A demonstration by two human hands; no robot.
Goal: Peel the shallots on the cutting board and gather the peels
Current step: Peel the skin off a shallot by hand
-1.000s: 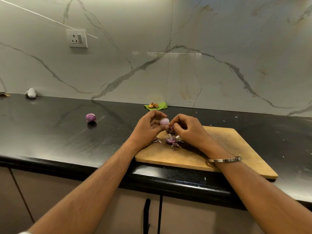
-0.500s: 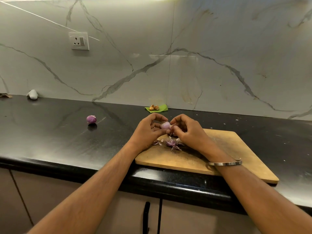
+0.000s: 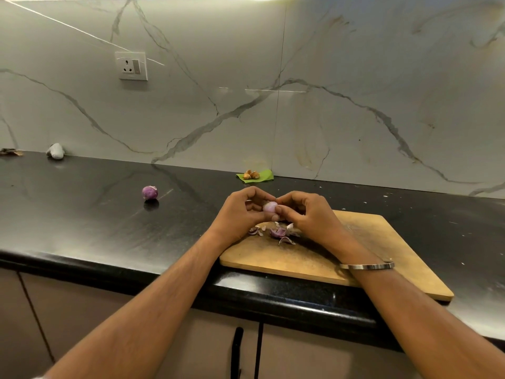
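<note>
A pale, nearly bare shallot (image 3: 270, 207) sits pinched between both hands above the far left part of the cutting board (image 3: 355, 258). The left hand (image 3: 240, 214) has its grip curled round the shallot from the left, thumb and fingertips closing on it. The right hand (image 3: 306, 214) meets it from the other side, its grip pinching the shallot's right end with thumb and forefinger; whether a strip of skin is caught there cannot be told. A metal bangle (image 3: 367, 266) circles the right wrist.

Directly under the hands, a small heap of purple and white peels (image 3: 278, 232) lies on the board, a few bits spilling toward its left edge. The board rests on the black counter (image 3: 82, 214), its near edge close to the counter's front lip.

Well to the left of the hands, a second shallot (image 3: 150, 192) with its purple skin on sits alone on the counter. Behind the hands, against the marble wall (image 3: 355, 91), a green leaf (image 3: 259, 176) carries a few small brown pieces (image 3: 250, 174). Far left by the wall lie a small pale lump (image 3: 55, 151) and some brown scraps (image 3: 9, 152). A wall socket (image 3: 131, 66) is mounted above. Cabinet doors with a dark handle (image 3: 236, 348) show below the counter.
</note>
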